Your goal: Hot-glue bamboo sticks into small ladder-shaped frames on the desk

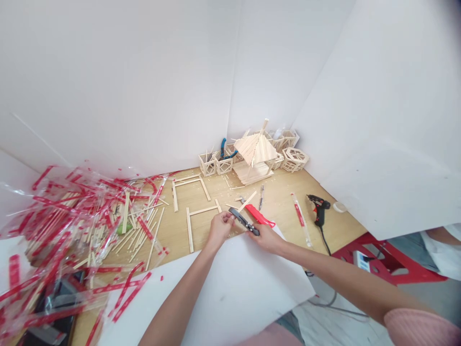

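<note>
My right hand is closed round a dark plier-like hand cutter, its jaws pointing up and left. A thin wooden stick slants past the jaws, and my left hand pinches at its lower end; the fingers partly hide the grip. Against the right hand is a red tool handle; whether it belongs to the cutter I cannot tell. Two three-sided stick frames, one nearer and one farther, lie left of my hands. A pen lies beyond the cutter.
A stick-built pavilion and several lattice boxes stand at the back, with blue-handled pliers. Loose sticks and red-striped plastic wrappers heap at left. At right are a glue gun and red stool. White board lies in front.
</note>
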Demonstrator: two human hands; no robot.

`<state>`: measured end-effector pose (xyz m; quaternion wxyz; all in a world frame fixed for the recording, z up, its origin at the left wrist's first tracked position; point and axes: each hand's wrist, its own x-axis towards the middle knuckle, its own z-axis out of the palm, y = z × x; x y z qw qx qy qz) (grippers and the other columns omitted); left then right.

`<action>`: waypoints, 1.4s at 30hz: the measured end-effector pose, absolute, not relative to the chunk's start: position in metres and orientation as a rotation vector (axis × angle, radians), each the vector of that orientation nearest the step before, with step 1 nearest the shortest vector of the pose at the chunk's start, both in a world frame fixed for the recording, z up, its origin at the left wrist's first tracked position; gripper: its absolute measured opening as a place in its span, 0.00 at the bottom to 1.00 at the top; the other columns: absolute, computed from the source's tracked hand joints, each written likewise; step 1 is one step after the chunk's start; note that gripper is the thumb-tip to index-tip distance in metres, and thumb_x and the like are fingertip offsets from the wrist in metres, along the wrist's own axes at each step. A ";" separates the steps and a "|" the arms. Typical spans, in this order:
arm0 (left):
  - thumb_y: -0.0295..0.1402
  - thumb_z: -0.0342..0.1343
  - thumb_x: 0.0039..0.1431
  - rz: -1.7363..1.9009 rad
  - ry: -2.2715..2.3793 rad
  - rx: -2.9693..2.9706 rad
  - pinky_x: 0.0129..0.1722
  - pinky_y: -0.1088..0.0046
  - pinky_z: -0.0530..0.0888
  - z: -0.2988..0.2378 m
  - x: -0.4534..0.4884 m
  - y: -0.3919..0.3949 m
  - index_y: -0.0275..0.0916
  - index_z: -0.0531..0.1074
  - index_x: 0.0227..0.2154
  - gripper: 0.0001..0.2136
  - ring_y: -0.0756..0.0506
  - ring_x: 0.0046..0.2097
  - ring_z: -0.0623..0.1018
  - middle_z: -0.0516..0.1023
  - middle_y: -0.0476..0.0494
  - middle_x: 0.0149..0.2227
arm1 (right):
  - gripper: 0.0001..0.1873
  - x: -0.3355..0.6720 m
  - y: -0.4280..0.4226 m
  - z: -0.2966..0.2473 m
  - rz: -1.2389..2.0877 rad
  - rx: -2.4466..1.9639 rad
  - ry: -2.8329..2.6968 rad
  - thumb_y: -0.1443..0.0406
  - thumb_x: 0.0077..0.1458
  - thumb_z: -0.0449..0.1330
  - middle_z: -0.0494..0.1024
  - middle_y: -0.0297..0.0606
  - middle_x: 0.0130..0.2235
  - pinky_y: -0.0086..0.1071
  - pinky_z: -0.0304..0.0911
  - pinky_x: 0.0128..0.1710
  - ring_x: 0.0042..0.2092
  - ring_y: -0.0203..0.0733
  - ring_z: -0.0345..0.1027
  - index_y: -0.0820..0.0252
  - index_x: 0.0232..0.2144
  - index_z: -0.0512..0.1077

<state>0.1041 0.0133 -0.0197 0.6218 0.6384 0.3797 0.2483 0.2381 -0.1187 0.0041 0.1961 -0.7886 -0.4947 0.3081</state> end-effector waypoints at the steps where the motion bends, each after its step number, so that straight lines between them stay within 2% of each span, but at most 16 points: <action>1: 0.35 0.53 0.49 0.568 0.881 1.472 0.24 0.75 0.63 -0.021 0.104 0.014 0.36 0.70 0.23 0.07 0.50 0.22 0.70 0.72 0.49 0.19 | 0.15 0.239 -0.118 0.003 0.872 -2.209 -1.397 0.56 0.56 0.52 0.71 0.36 0.25 0.27 0.53 0.26 0.28 0.39 0.65 0.61 0.27 0.68; 6: 0.35 0.53 0.49 0.555 0.929 1.491 0.23 0.76 0.61 -0.025 0.105 0.015 0.36 0.70 0.23 0.07 0.50 0.21 0.69 0.72 0.49 0.19 | 0.16 0.241 -0.113 0.002 0.885 -2.214 -1.417 0.56 0.56 0.52 0.70 0.36 0.24 0.27 0.52 0.25 0.27 0.38 0.64 0.62 0.25 0.68; 11: 0.35 0.53 0.49 0.468 0.966 1.463 0.20 0.76 0.58 -0.028 0.107 0.012 0.37 0.69 0.24 0.07 0.52 0.18 0.65 0.72 0.50 0.18 | 0.20 0.241 -0.116 0.000 0.942 -2.168 -1.341 0.51 0.54 0.53 0.68 0.33 0.21 0.27 0.52 0.23 0.25 0.37 0.63 0.61 0.23 0.66; 16: 0.37 0.54 0.49 0.423 0.875 1.532 0.25 0.75 0.64 -0.013 0.101 0.023 0.36 0.69 0.24 0.08 0.49 0.23 0.71 0.74 0.47 0.20 | 0.21 0.238 -0.124 0.006 1.245 -2.072 -1.167 0.46 0.53 0.51 0.65 0.29 0.16 0.28 0.53 0.18 0.17 0.36 0.59 0.58 0.28 0.66; 19: 0.41 0.53 0.50 0.469 0.882 1.634 0.27 0.73 0.65 0.016 0.083 0.042 0.37 0.69 0.25 0.11 0.48 0.24 0.72 0.74 0.47 0.21 | 0.21 0.242 -0.127 0.018 1.028 -2.078 -1.179 0.47 0.53 0.52 0.70 0.31 0.20 0.29 0.59 0.23 0.21 0.38 0.64 0.58 0.32 0.69; 21: 0.43 0.51 0.52 0.564 0.941 1.721 0.29 0.73 0.66 0.037 0.060 0.060 0.37 0.70 0.28 0.13 0.47 0.27 0.73 0.76 0.46 0.24 | 0.22 0.254 -0.126 0.027 0.756 -2.187 -1.179 0.48 0.51 0.55 0.74 0.35 0.28 0.30 0.61 0.30 0.29 0.41 0.69 0.58 0.38 0.70; 23: 0.44 0.49 0.54 0.638 1.117 1.837 0.33 0.72 0.67 0.053 0.030 0.081 0.39 0.70 0.31 0.13 0.45 0.31 0.75 0.77 0.45 0.28 | 0.24 0.274 -0.124 0.034 0.460 -2.347 -1.158 0.50 0.49 0.57 0.75 0.40 0.38 0.31 0.60 0.35 0.37 0.43 0.70 0.57 0.44 0.70; 25: 0.42 0.48 0.55 0.545 1.389 2.010 0.34 0.70 0.67 0.058 -0.002 0.103 0.41 0.71 0.31 0.12 0.43 0.34 0.76 0.78 0.44 0.31 | 0.25 0.295 -0.122 0.036 0.217 -2.505 -1.116 0.51 0.49 0.58 0.72 0.43 0.44 0.32 0.60 0.37 0.40 0.44 0.69 0.56 0.48 0.69; 27: 0.40 0.49 0.53 0.302 1.629 2.136 0.33 0.67 0.66 0.054 -0.031 0.121 0.41 0.72 0.29 0.11 0.38 0.35 0.76 0.78 0.41 0.31 | 0.25 0.314 -0.119 0.031 0.086 -2.639 -1.069 0.53 0.49 0.58 0.70 0.45 0.44 0.32 0.59 0.37 0.41 0.45 0.68 0.57 0.49 0.69; 29: 0.39 0.50 0.52 0.076 1.748 2.116 0.31 0.65 0.67 0.044 -0.052 0.134 0.41 0.73 0.28 0.10 0.36 0.35 0.76 0.78 0.39 0.30 | 0.25 0.326 -0.117 0.022 0.027 -2.745 -1.021 0.53 0.51 0.57 0.68 0.47 0.45 0.34 0.59 0.39 0.43 0.47 0.67 0.58 0.49 0.69; 34: 0.39 0.50 0.52 -0.052 1.955 2.013 0.34 0.59 0.69 0.025 -0.066 0.142 0.39 0.74 0.31 0.12 0.32 0.39 0.76 0.77 0.33 0.32 | 0.33 0.330 -0.112 0.001 -0.031 -2.897 -0.980 0.46 0.55 0.49 0.67 0.53 0.49 0.45 0.54 0.49 0.52 0.56 0.61 0.63 0.53 0.64; 38: 0.40 0.51 0.52 0.058 2.057 2.125 0.39 0.50 0.68 0.029 -0.062 0.137 0.32 0.73 0.42 0.19 0.26 0.44 0.74 0.74 0.23 0.43 | 0.36 0.327 -0.102 0.012 -0.106 -2.912 -1.116 0.45 0.57 0.46 0.59 0.57 0.58 0.53 0.46 0.54 0.58 0.62 0.53 0.62 0.59 0.58; 40: 0.41 0.50 0.54 0.222 2.038 2.196 0.41 0.48 0.68 0.039 -0.055 0.133 0.30 0.69 0.49 0.23 0.27 0.46 0.72 0.71 0.22 0.46 | 0.29 0.324 -0.088 0.024 -0.147 -2.812 -1.316 0.51 0.60 0.45 0.62 0.54 0.58 0.49 0.50 0.54 0.57 0.58 0.57 0.60 0.57 0.61; 42: 0.40 0.49 0.56 0.474 1.841 2.258 0.45 0.52 0.68 0.052 -0.044 0.126 0.33 0.66 0.52 0.23 0.31 0.48 0.72 0.73 0.28 0.46 | 0.21 0.318 -0.065 0.034 -0.059 -2.617 -1.632 0.63 0.63 0.43 0.67 0.49 0.54 0.38 0.56 0.50 0.52 0.48 0.64 0.59 0.53 0.65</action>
